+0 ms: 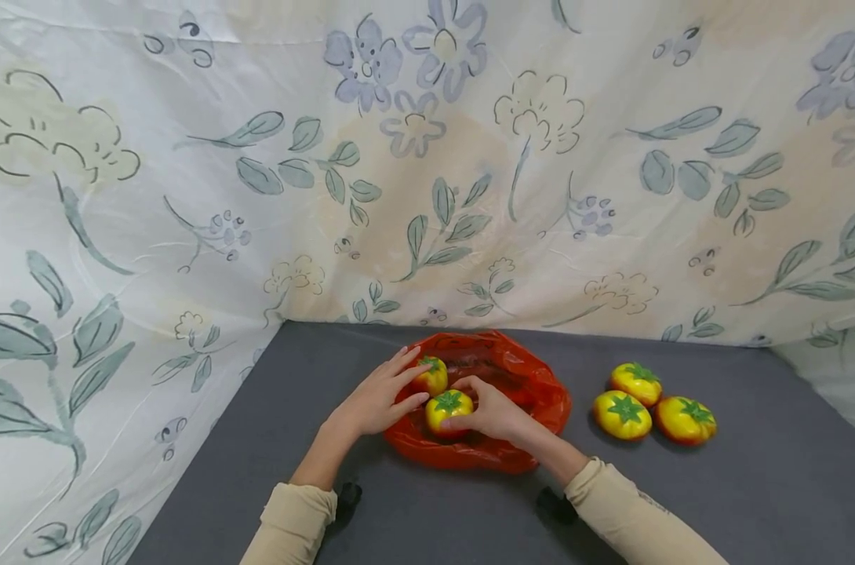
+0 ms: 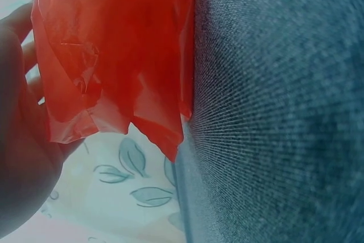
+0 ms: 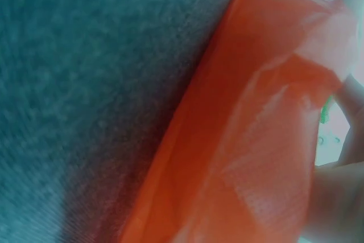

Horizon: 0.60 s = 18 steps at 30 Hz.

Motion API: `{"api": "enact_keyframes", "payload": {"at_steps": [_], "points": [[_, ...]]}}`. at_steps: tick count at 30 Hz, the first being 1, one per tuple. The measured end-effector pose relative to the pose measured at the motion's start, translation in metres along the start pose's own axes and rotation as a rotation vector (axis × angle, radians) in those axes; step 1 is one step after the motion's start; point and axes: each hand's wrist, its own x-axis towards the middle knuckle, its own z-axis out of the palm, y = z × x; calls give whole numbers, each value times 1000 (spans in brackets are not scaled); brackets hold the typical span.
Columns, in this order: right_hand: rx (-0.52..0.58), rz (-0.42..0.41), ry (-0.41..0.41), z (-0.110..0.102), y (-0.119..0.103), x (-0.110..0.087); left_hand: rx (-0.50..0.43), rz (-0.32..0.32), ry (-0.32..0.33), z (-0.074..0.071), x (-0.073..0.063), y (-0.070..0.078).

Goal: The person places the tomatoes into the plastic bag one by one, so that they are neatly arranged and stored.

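Observation:
A red plastic bag [image 1: 547, 384] lies spread with its mouth up, and two yellow-and-red toy tomatoes with green star-shaped tops show at its left side. My right hand [image 1: 496, 410] holds the front tomato [image 1: 447, 406] between thumb and fingers, inside the bag's mouth. Over the left rim reaches my left hand [image 1: 380, 396], its fingers fairly straight and spread. Those fingers overlap the rear tomato [image 1: 433, 377], while the thumb points at the front one. Both wrist views are mostly filled by the outside of the bag [image 2: 114, 49], which hides the tomatoes' lower parts.
To the right of the bag, three more such tomatoes [image 1: 622, 416] sit in a cluster on the dark grey table [image 1: 766, 486]. Floral cloth [image 1: 427, 235] hangs behind and at the sides. Dark wrist-camera pieces [image 1: 558, 505] show beneath the forearms.

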Motion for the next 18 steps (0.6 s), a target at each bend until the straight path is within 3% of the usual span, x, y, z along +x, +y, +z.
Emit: {"api": "enact_keyframes", "payload": {"at_steps": [11, 18], "points": [[5, -24, -22, 17, -8, 7, 1, 40, 4, 0, -4, -3], [-12, -50, 21, 26, -11, 7, -1, 28, -3, -2, -6, -5]]}}
